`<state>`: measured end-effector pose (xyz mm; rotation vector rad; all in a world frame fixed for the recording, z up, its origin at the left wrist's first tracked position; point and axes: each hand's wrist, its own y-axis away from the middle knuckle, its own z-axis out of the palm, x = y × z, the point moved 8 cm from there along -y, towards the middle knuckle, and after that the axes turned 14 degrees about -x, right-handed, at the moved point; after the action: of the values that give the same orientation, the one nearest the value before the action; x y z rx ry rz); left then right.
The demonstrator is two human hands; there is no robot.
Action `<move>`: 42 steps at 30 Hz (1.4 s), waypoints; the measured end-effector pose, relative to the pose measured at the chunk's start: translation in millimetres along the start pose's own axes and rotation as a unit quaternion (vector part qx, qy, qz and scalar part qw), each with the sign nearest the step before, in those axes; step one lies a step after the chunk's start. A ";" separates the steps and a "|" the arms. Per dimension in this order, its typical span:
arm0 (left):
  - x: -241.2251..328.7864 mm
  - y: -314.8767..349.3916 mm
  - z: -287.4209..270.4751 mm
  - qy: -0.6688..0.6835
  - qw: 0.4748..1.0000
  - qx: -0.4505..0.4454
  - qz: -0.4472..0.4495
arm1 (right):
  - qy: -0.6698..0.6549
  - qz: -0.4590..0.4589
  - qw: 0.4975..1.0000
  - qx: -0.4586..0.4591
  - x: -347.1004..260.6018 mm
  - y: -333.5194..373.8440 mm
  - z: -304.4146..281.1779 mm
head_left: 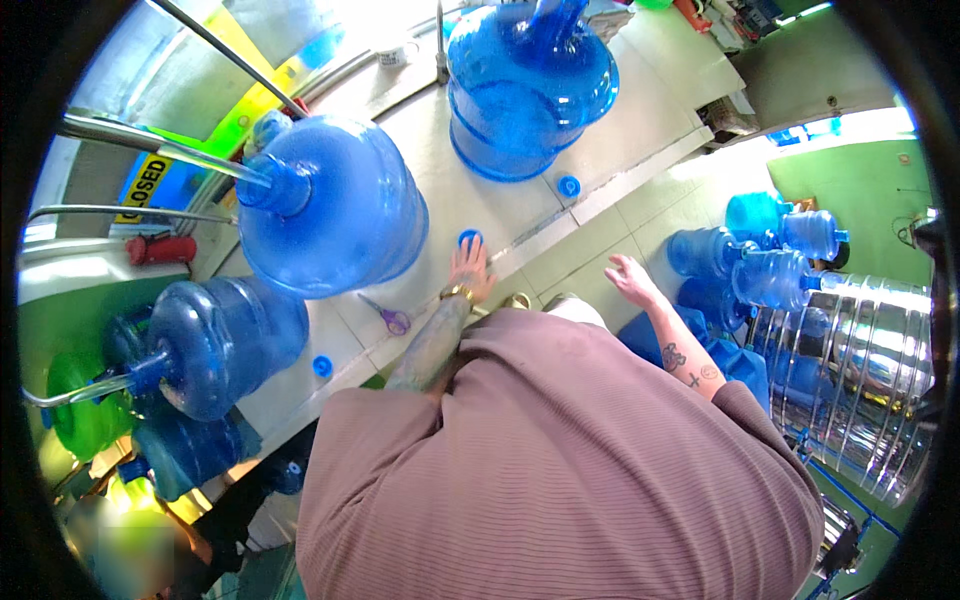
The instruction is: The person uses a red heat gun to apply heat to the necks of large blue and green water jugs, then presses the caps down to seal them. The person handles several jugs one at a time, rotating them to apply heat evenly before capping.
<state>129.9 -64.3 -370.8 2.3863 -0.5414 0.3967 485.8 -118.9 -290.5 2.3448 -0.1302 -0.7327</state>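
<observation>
My left hand (pixel 469 272) reaches onto the tiled counter, fingers stretched out, their tips at the edge of a blue bottle cap (pixel 469 237). A bracelet circles that wrist. My right hand (pixel 630 281) hovers out to the right beyond the counter's edge, holding nothing, its fingers loosely bent and apart. Beyond the left hand stands a big blue water jug (pixel 345 205) with a metal spout at its neck. Another large blue jug (pixel 515 115) is farther back. A second blue cap (pixel 569 187) lies beside it, and a third cap (pixel 322 366) is nearer, at the left.
Purple-handled scissors (pixel 395 321) lie left of my forearm. A dark blue jug (pixel 215 340) stands under another spout at the left. Several jugs (pixel 770 278) are stacked at the right by a shiny ribbed metal tank (pixel 860 370). Another person (pixel 135 545) is at the lower left.
</observation>
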 end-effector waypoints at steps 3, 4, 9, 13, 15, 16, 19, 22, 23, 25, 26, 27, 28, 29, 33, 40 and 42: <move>-47.8 43.0 10.3 0.020 0.999 0.044 -0.023 | 0.041 0.095 0.995 -0.010 51.5 6.3 7.9; -66.1 58.1 15.6 0.038 0.998 0.033 -0.049 | 0.042 0.117 0.991 -0.041 70.5 6.0 12.9; -102.0 108.0 10.8 0.076 0.989 0.061 -0.111 | 0.025 0.185 0.981 -0.061 131.4 -21.7 -4.3; -84.1 101.8 2.4 0.147 0.961 0.150 -0.179 | 0.009 0.075 0.997 0.027 106.4 -101.7 -70.3; -66.5 88.4 10.4 0.203 0.941 0.167 -0.211 | -0.023 -0.002 1.000 0.018 80.5 -147.4 -101.2; -52.6 82.3 15.0 0.225 0.931 0.182 -0.223 | -0.046 -0.027 0.999 0.007 66.4 -168.4 -110.2; -9.1 54.1 18.4 0.273 0.905 0.203 -0.256 | -0.091 -0.122 0.978 -0.142 17.5 -216.2 -118.9; 38.3 43.6 11.9 0.308 0.882 0.265 -0.238 | -0.008 -0.145 0.957 -0.251 -13.5 -230.5 -111.3; 49.5 46.3 13.9 0.317 0.871 0.279 -0.252 | 0.025 -0.136 0.950 -0.279 -18.4 -231.0 -106.0; 64.0 58.7 23.3 0.342 0.843 0.295 -0.291 | 0.040 -0.195 0.931 -0.306 -39.2 -226.0 -92.4; 67.0 69.3 31.0 0.359 0.827 0.303 -0.309 | 0.066 -0.208 0.923 -0.317 -47.0 -224.6 -83.4; 67.8 82.4 39.3 0.368 0.814 0.312 -0.323 | 0.092 -0.218 0.916 -0.325 -54.4 -224.7 -74.5; 65.6 96.8 49.6 0.387 0.795 0.325 -0.337 | 0.068 -0.241 0.904 -0.348 -63.0 -222.5 -64.4; 58.3 110.7 65.5 0.403 0.781 0.298 -0.373 | 0.073 -0.247 0.898 -0.357 -69.6 -223.3 -53.2; 25.7 180.7 121.6 0.432 0.703 0.315 -0.469 | 0.152 -0.248 0.876 -0.384 -87.0 -230.4 -16.0; -74.6 280.5 108.2 0.266 0.670 0.460 -0.518 | 0.006 -0.239 0.915 -0.327 -129.9 -217.3 -8.9; -101.5 301.0 69.9 0.241 0.655 0.535 -0.477 | 0.010 -0.236 0.922 -0.307 -144.4 -208.2 -0.6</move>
<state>-91.2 -293.5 -304.9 2.9012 1.5969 0.9540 344.8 82.1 -352.9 1.7763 0.6132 -0.8259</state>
